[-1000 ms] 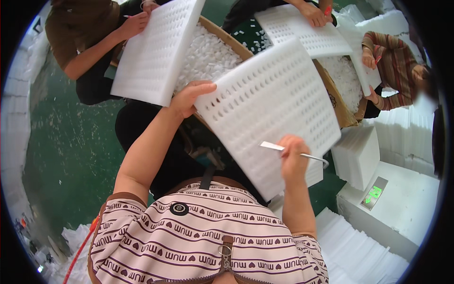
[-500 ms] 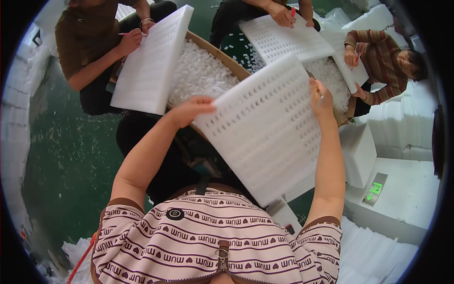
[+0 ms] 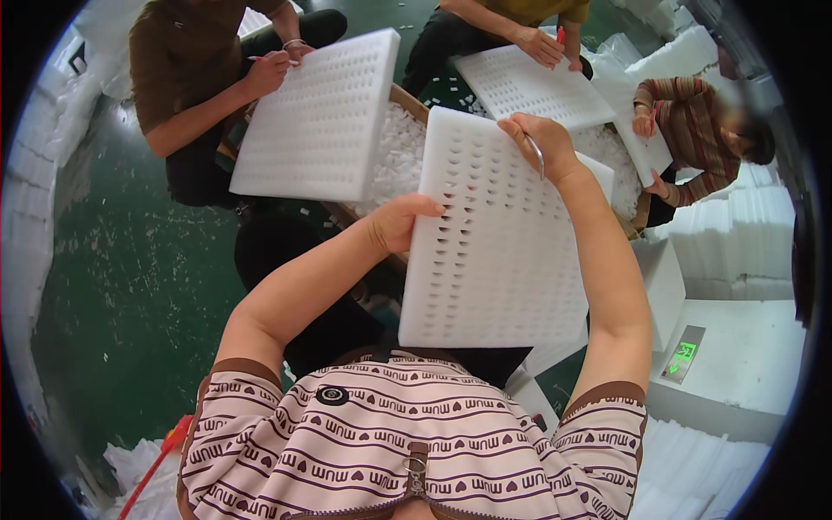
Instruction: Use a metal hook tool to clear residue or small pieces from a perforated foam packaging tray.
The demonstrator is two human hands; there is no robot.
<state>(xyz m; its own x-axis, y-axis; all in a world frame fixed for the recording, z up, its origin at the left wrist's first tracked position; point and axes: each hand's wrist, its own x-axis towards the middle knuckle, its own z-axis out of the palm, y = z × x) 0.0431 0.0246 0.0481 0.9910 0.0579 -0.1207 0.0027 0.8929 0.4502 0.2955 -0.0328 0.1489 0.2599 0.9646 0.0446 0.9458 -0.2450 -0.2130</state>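
A white foam board (image 3: 511, 260) with rows of small slots stands tilted in front of my body, above my lap. My left hand (image 3: 403, 218) grips its left edge, thumb on the upper face and the other fingers hidden behind. At the top edge, my right hand (image 3: 553, 146) is closed on the board and also carries a slim, curved metal tool (image 3: 539, 158); its exact kind is unclear. Some left-side slots show dark openings, while many others look filled with white. Behind the board lies a heap of small white foam pieces (image 3: 399, 154) in a cardboard box (image 3: 409, 100).
Three people sit around the box, each with a slotted board: a large one (image 3: 312, 121) at left, others (image 3: 537, 87) (image 3: 643, 143) beyond and at right. Stacked foam sheets (image 3: 737, 234), a foam block (image 3: 663, 286) and a lit green sign (image 3: 685, 354) are at right.
The board has turned more upright and come closer to me. My right hand has shifted from its right corner side to the top edge, while my left hand moved right and slightly down.
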